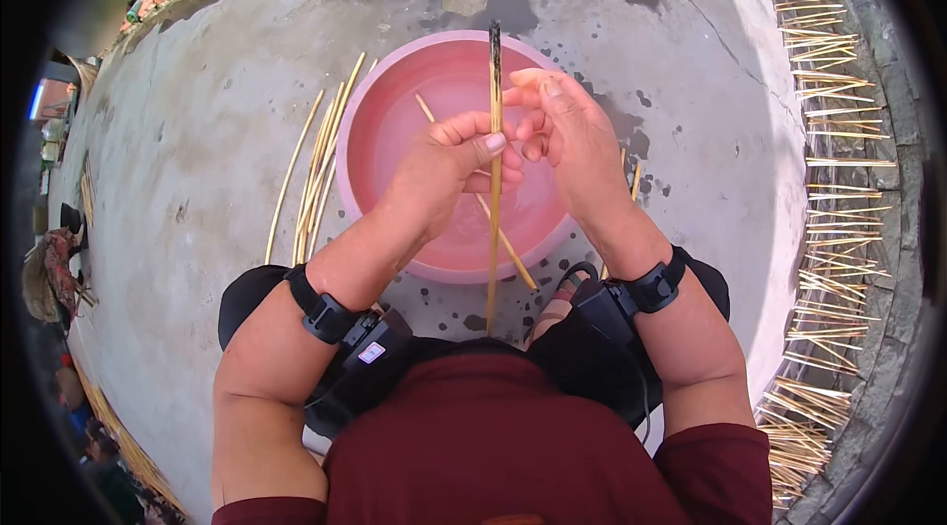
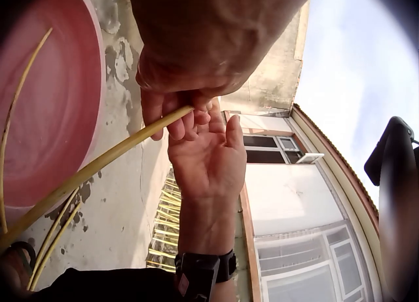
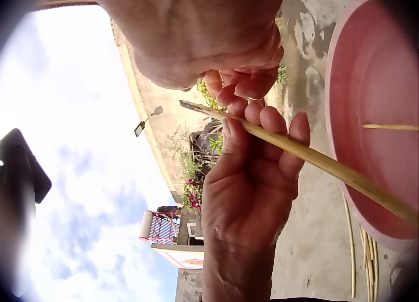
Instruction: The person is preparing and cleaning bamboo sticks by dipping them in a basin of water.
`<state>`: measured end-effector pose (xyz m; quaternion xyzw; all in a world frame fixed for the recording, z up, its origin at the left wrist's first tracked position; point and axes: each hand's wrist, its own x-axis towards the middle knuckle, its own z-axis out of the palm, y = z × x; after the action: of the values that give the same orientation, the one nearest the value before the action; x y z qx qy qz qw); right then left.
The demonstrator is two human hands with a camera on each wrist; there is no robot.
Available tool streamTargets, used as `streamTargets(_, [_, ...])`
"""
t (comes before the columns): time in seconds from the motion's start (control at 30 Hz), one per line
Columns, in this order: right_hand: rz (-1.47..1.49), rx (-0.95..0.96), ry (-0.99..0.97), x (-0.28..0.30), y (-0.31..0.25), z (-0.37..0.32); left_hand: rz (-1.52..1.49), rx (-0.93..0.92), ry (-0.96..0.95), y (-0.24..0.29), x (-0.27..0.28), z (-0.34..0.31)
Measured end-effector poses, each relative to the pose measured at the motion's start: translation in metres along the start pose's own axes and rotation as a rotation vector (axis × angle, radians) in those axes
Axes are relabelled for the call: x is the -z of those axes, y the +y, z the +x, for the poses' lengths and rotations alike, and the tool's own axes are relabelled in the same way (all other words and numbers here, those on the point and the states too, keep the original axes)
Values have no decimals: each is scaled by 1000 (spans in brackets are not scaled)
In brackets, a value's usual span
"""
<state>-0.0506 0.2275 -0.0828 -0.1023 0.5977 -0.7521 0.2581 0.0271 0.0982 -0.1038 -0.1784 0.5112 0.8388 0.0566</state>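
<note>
Concrete ground [image 1: 227, 91] carries the pink basin [image 1: 380, 145]. Bundles of sticks [image 1: 838, 191] line the ground's right side; loose sticks [image 1: 318, 170] lie just left of the basin. A single stick [image 1: 511, 251] slants across the basin, its lower end over the near rim. Held stick [image 1: 494, 219]: upright in head view, in front of the basin, upper end blackened. Left hand [image 1: 452, 158]: curled, pinching held stick between thumb and fingers. Right hand [image 1: 564, 125]: partly open, fingers loosely bent beside the stick's upper part; contact unclear.
</note>
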Motion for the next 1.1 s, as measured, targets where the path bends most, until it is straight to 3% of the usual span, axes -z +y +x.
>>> streamTargets(0.13, [-246,110,-192,25,16,7,-100,-173,138,32,29,16])
streamTargets(0.27, [-281,-54,-258,27,21,6,-197,-279,234,55,45,19])
streamTargets(0.53, [-183,-270,-294,-14,33,3,-204,-315,156,44,35,24])
streamTargets(0.63, [-211,-240,-396,-22,38,4,-216,-362,135,43,31,24])
streamTargets(0.73, [-5,-338,-491,-29,33,7,-208,-476,18,53,45,21])
streamTargets(0.9, [-131,-307,-591,-24,24,6,-196,-528,21,65,49,4])
streamTargets(0.97, [-262,-256,-603,-12,43,-3,-283,-766,42,86,115,12])
streamTargets(1.03, [-464,-139,-585,6,78,-14,-413,-744,423,119,188,3])
streamTargets(1.07, [-490,-168,-578,9,71,-13,-436,-751,538,116,176,-2])
streamTargets(1.1, [-515,-196,-573,13,62,-12,-392,-752,508,111,167,-7])
